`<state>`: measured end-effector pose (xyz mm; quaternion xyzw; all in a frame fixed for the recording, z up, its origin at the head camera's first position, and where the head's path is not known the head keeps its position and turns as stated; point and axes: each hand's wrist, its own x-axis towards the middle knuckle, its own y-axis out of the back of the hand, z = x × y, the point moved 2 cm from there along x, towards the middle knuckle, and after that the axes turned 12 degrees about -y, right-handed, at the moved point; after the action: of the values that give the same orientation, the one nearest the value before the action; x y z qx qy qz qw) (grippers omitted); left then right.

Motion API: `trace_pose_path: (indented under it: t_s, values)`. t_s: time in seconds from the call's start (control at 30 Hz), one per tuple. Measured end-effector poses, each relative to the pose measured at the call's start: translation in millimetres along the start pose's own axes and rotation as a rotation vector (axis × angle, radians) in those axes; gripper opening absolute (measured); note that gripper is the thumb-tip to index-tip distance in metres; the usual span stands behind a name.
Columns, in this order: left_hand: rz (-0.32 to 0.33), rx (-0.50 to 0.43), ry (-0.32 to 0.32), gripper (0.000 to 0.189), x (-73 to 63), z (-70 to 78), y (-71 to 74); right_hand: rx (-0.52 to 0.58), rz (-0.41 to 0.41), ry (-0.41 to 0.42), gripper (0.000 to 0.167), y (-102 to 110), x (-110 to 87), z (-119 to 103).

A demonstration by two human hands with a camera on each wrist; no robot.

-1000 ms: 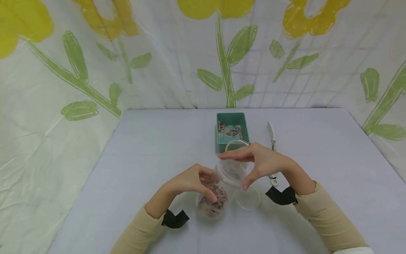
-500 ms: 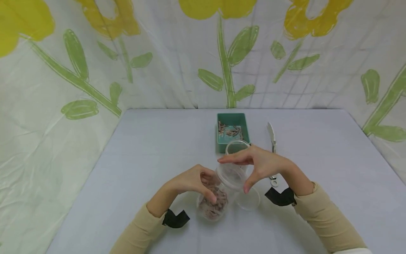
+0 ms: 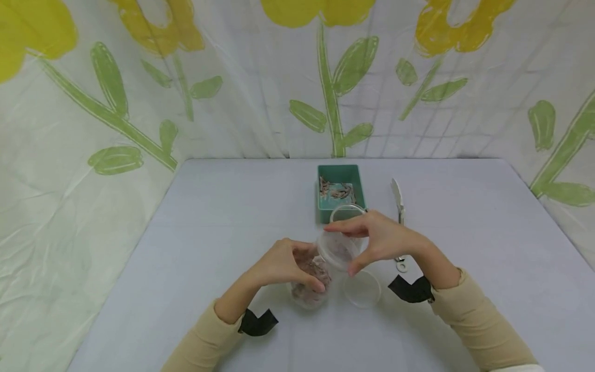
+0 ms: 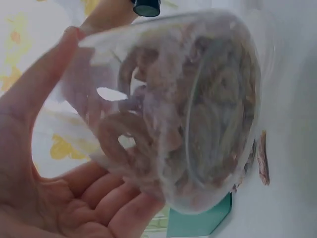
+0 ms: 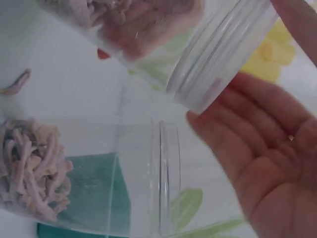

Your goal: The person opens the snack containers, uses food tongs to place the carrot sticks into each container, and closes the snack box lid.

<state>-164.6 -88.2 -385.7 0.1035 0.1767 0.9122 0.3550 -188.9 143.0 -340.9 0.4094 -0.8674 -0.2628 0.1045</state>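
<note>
A clear plastic jar packed with pinkish-brown dried strips is held tilted, its mouth toward the right. My left hand grips its side, thumb on one side and fingers round the other, as the left wrist view shows. At the jar's mouth sits a translucent ridged screw lid. Fingers and thumb of my right hand span this lid, holding it at its edge. Just behind the hands stands a second clear jar, uncovered, with strips heaped at its bottom; my right hand partly hides it in the head view.
A green tray with some strips stands behind the second jar. Another clear round lid lies on the table near the right hand. A long silver utensil lies to the right. One loose strip is on the table.
My right fingers and thumb have closed in on the lid, the thumb shifting left. The held jar's base has risen slightly in the head view. The other things stay put.
</note>
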Motion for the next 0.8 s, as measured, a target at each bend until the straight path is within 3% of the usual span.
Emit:
trace_pose_path:
  t_s: [0.2,0.57,0.67,0.8]
  values:
    - [-0.114,-0.201,0.027,0.052,0.8,0.1,1.0,0.03,-0.082,0.113,0.081,6.0,-2.0,-3.0]
    - [-0.149,-0.278,0.048,0.053,0.6,2.3,1.1,0.079,-0.155,0.143,0.083,4.1,0.3,-0.4]
    - [-0.134,-0.254,0.037,0.051,0.4,1.8,1.8,0.048,-0.111,0.132,0.082,4.0,0.5,-0.9]
    - [-0.033,-0.06,0.027,0.058,-1.8,4.0,2.0,-0.029,-0.001,0.034,0.077,2.7,0.8,-2.4]
